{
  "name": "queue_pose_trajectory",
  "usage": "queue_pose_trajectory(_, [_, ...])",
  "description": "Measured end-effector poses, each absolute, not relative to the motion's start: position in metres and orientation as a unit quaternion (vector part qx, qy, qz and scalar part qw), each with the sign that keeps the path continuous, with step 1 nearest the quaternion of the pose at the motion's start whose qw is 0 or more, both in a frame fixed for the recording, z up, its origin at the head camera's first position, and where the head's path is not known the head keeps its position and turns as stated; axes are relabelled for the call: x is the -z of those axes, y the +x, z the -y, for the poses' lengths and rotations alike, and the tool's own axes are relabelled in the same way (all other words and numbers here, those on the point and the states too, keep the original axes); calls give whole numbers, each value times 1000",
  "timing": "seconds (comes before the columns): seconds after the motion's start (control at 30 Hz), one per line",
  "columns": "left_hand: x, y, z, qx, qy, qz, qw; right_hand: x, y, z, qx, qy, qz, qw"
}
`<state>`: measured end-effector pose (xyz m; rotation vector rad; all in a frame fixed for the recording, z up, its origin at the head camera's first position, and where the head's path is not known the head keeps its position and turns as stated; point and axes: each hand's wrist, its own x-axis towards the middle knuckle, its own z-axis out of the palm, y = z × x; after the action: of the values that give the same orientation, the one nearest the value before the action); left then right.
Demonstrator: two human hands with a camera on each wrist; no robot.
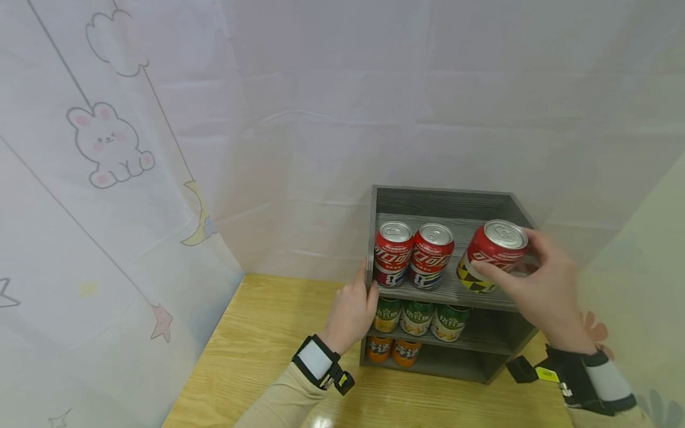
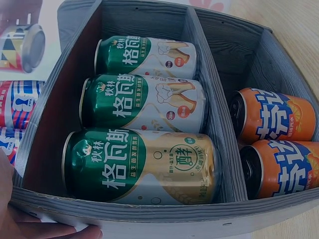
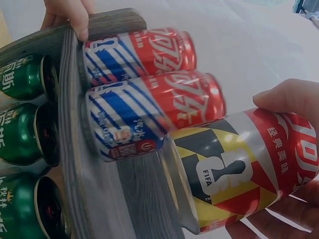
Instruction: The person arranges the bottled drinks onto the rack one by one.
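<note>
The right hand (image 1: 540,285) is grasping a red cola can (image 1: 491,255) with a yellow, black and white checkered band, fingers and thumb curling round its smooth metal side, and is holding it tilted at the right end of the top shelf of a small grey wood-grain rack (image 1: 503,202); in the right wrist view its lower rim is sitting at the shelf's front edge. The left hand (image 1: 350,312) is gripping the rack's left side panel, fingers curling over the front edge of the board. Just beside the held can, two red cola cans with blue and white bands (image 1: 412,254) are standing upright and touching each other at the left end of the same shelf. On the middle shelf, three green and gold cans (image 1: 417,317) are filling the row side by side, and on the bottom shelf two orange cans (image 1: 393,351) are sitting at its left end. The rack is standing near the far edge of a light, glossy wooden surface (image 1: 267,356), with pale fabric curtains printed with a cartoon rabbit (image 1: 109,145) hanging around it.
</note>
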<state>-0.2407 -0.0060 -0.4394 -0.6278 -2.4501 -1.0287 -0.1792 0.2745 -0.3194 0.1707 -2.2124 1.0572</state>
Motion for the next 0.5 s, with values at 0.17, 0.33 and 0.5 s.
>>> queue_pose_trajectory(0.17, [440, -241, 6, 370, -224, 878, 206, 327, -185, -276, -389, 53, 860, 326])
queue_pose_trajectory(0.33, [441, -241, 6, 370, -227, 875, 212, 334, -193, -277, -390, 50, 865, 312])
queue_pose_trajectory(0.5, [441, -241, 6, 370, -229, 874, 217, 340, -199, -279, -381, 49, 870, 308])
